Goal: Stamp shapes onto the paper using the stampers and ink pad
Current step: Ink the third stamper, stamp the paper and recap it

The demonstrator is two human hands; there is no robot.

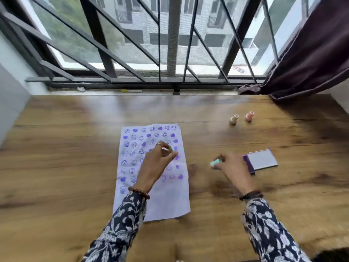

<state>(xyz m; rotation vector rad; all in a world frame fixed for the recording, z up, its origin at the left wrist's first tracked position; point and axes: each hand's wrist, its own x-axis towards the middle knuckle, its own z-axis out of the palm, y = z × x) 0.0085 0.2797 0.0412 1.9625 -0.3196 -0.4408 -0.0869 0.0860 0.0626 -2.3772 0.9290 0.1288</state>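
Note:
A white paper (pixel 166 203) lies on the wooden table, covered in its upper part with several purple smiley and heart prints. My left hand (pixel 156 163) hovers over the paper's right middle, fingers closed on a blurred yellowish stamper (pixel 170 149). My right hand (pixel 233 170) is to the right of the paper, gripping a mint-green stamper (pixel 215 163) tilted on its side. The purple ink pad (pixel 261 159) lies open just right of that hand. Two more stampers stand upright farther back: a cream one (pixel 233 120) and a pink one (pixel 249 116).
The wooden table (pixel 66 157) reaches back to a window sill with a dark metal grille (pixel 170 78). A dark curtain (pixel 311 59) hangs at the back right. Small items, including a yellow-tipped pen (pixel 132 90), lie on the sill.

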